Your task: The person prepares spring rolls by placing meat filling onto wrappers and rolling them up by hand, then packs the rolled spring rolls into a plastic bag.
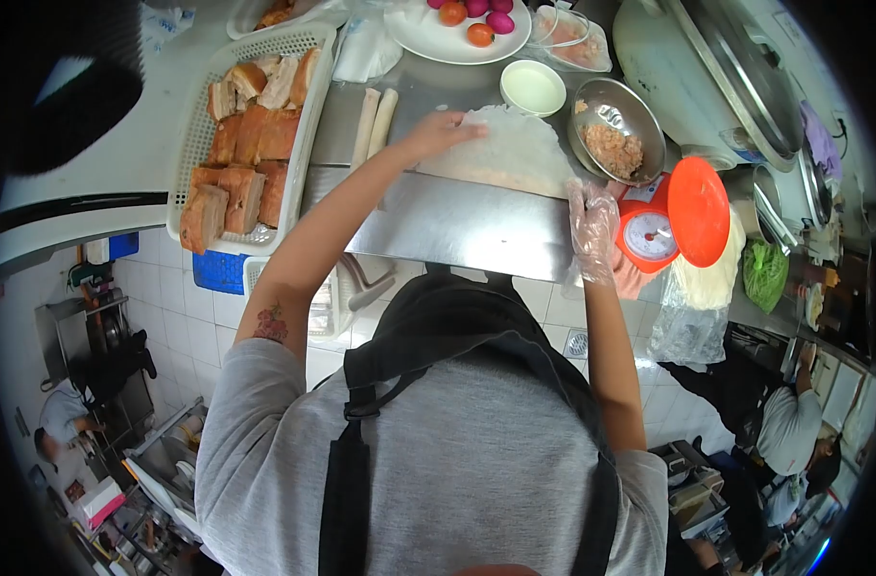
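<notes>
A thin whitish sheet [515,154] with a ragged far edge lies on the steel worktop [457,226]. My bare left hand [446,134] reaches over its left side, fingers stretched out onto it. My right hand [593,226], in a clear plastic glove, rests by the sheet's right corner, thumb and fingers apart. Beyond that hand stands a steel bowl [591,108] with minced filling [613,150]. An orange kitchen scale [649,237] is right beside the glove. Behind the sheet sits a small bowl of pale liquid [534,88]. Two pale rods [373,125] lie left of my left hand.
At left, a white basket [181,197] holds browned meat blocks [241,163]. A white plate [419,38] carries orange and magenta round items. A large lidded pot [649,58] stands back right; dough [704,269] lies beyond the scale. Other people [793,432] work at both sides.
</notes>
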Tool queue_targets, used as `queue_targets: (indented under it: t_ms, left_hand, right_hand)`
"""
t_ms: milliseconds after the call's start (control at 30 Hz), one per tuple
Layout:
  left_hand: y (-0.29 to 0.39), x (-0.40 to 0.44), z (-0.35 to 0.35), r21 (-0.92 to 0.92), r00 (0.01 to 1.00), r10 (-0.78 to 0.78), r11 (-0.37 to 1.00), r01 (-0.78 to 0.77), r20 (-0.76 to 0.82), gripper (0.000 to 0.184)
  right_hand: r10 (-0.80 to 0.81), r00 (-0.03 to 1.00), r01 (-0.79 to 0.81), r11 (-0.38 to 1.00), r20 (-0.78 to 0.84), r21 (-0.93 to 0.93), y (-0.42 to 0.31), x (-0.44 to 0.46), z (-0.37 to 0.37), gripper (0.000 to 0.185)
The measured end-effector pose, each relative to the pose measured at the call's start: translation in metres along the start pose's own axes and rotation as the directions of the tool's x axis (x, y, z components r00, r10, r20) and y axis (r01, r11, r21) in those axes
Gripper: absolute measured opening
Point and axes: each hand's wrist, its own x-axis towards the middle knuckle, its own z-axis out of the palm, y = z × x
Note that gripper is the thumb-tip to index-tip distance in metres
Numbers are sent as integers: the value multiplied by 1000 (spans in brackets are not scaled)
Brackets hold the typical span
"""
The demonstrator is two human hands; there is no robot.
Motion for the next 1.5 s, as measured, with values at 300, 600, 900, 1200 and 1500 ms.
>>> queue_targets:
  t_ms: [300,600,900,1200,1500]
  left_hand:
    - [-4,2,-14,145,984,180,973,-177,-7,85]
    - [-3,-13,-20,131,976,190,970,-203,108,105]
    - [-9,-12,-28,194,947,222,944,-268,231,116]
    - [-8,-15,-28,135,934,198,960,-246,298,109]
    - [-26,-9,-14,34,949,263,962,-273,173,83]
  right_hand:
    - [116,989,-112,993,94,-44,18,29,20,31]
    - [-92,985,90,996,-144,-18,-17,13,8,22]
    - [-428,791,343,902,437,262,-89,38,84,42]
    - [-433,749,305,897,501,319,-105,35,76,31]
    - [-482,787,412,875,385,254,-102,17,105,33]
